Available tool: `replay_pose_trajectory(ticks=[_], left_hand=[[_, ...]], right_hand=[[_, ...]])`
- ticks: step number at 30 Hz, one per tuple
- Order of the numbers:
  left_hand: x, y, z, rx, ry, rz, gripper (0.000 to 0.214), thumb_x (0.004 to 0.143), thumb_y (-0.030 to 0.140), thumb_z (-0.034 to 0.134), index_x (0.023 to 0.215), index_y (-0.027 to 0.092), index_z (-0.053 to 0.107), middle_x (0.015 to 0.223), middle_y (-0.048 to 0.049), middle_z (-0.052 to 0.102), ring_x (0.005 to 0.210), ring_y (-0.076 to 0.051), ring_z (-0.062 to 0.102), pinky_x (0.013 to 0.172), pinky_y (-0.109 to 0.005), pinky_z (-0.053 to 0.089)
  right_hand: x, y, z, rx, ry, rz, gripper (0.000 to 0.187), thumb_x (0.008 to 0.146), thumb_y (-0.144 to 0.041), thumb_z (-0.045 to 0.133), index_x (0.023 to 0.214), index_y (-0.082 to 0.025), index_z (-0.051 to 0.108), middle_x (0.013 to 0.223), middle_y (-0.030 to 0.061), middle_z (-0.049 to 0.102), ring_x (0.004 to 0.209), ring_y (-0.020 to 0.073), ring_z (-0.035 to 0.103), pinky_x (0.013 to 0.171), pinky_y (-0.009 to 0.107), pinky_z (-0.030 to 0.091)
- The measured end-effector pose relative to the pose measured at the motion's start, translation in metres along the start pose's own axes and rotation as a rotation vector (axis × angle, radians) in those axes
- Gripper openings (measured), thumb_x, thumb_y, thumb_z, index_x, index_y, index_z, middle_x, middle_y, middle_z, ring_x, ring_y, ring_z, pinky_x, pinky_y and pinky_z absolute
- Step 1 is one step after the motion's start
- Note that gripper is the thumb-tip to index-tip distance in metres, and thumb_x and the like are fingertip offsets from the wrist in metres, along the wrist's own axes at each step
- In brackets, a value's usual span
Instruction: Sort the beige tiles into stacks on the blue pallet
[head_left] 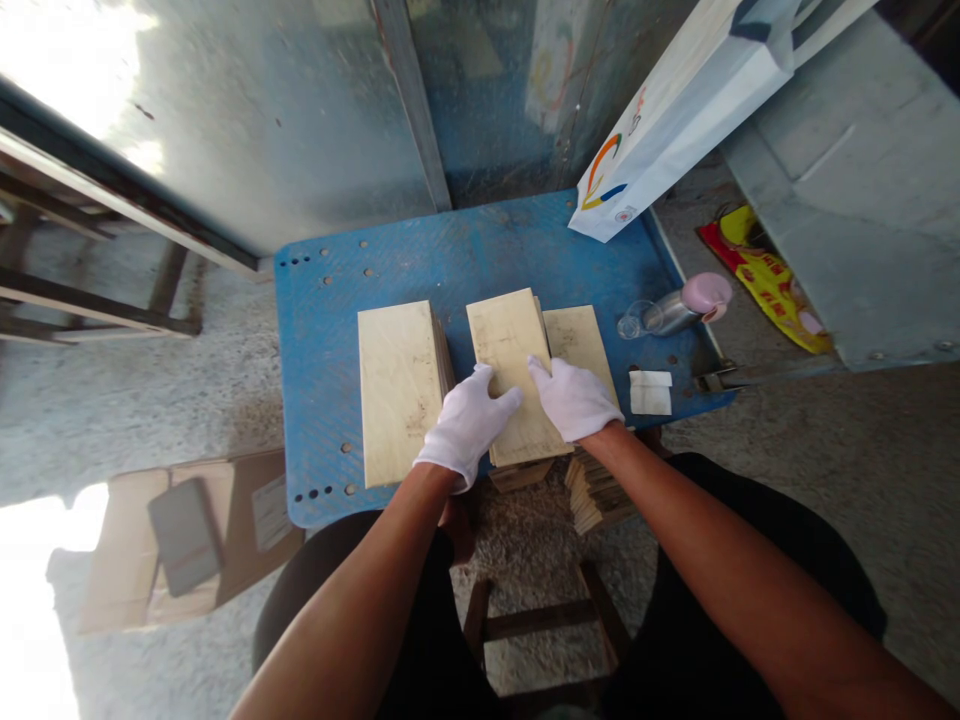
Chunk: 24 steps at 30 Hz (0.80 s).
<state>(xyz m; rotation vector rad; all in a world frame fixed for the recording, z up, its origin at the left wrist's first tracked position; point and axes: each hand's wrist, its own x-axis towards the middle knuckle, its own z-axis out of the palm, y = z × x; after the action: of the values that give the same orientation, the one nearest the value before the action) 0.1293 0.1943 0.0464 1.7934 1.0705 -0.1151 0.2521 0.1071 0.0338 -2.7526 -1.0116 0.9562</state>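
At the frame's centre, the person's left hand [466, 420] and right hand [576, 398], fingers partly spread, are at the middle board stack [510, 335]; whether either grips cannot be told. The left stack [397, 390] and right stack [577, 335] flank it; which boards are finished does not show

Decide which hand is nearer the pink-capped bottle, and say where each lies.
Right. The right hand is below and left of the bottle in the picture, at the right edge of the middle boards; the left hand is farther left, at their left edge.
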Motion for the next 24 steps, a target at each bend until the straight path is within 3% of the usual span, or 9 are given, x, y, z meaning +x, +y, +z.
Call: replay_pose_trajectory(ticks=[13,24], left_hand=[[-0.0016,0.0007,0.0026,0.026,-0.009,-0.008,0.027,0.08,0.037,0.063,0.101,0.02,0.06,0.103,-0.0089,0.072,0.088,-0.023,0.068,0.077,-0.032,0.05],[-0.0013,-0.0029,0.0064,0.152,-0.014,0.022,0.041,0.082,0.041,0.059,0.116,0.017,0.059,0.124,-0.0152,0.063,0.11,-0.03,0.062,0.094,-0.04,0.047]], right_hand=[[-0.0039,-0.0027,-0.0057,-0.099,-0.013,-0.028,0.057,0.1,-0.053,0.029,0.119,-0.01,0.062,0.106,0.0224,0.07,0.103,0.0297,0.066,0.081,0.032,0.044],[-0.0043,-0.0048,-0.0077,-0.162,-0.032,-0.03,0.059,0.101,-0.051,0.026,0.122,-0.009,0.06,0.104,0.024,0.069,0.102,0.0308,0.066,0.082,0.034,0.045]])
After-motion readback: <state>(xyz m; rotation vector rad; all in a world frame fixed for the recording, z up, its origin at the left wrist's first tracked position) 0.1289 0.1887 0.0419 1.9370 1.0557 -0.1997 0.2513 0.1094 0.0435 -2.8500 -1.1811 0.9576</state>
